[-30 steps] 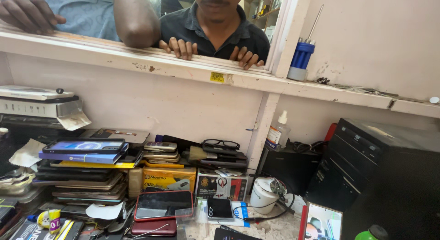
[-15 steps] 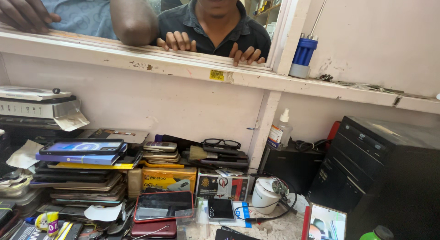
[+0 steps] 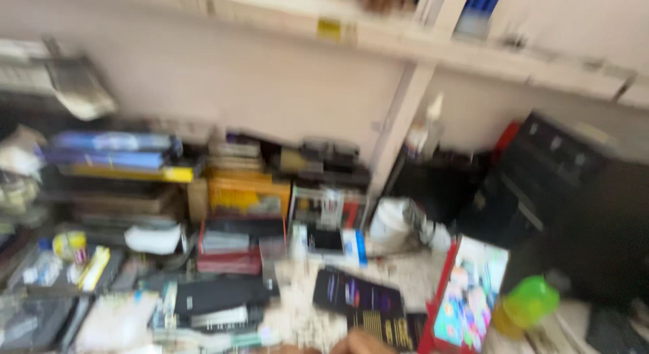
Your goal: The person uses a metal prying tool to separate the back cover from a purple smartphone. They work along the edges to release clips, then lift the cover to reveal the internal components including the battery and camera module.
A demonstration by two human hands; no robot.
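The dark, flat rectangular phone (image 3: 358, 301) lies face-up low on the cluttered bench, nearest a blurred fingertip (image 3: 365, 343) at the bottom edge, its grip indiscernible; steadying the view first seems wise.

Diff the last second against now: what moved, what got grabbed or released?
The view dropped toward the bench and blurred. The ledge now runs along the top edge, and the person behind it is nearly out of view. New at the bottom: a dark phone, a green-capped bottle and a sliver of a hand; which hand is unclear. Nothing visibly grabbed or released. The stacked phones and black drawer unit sit unchanged.
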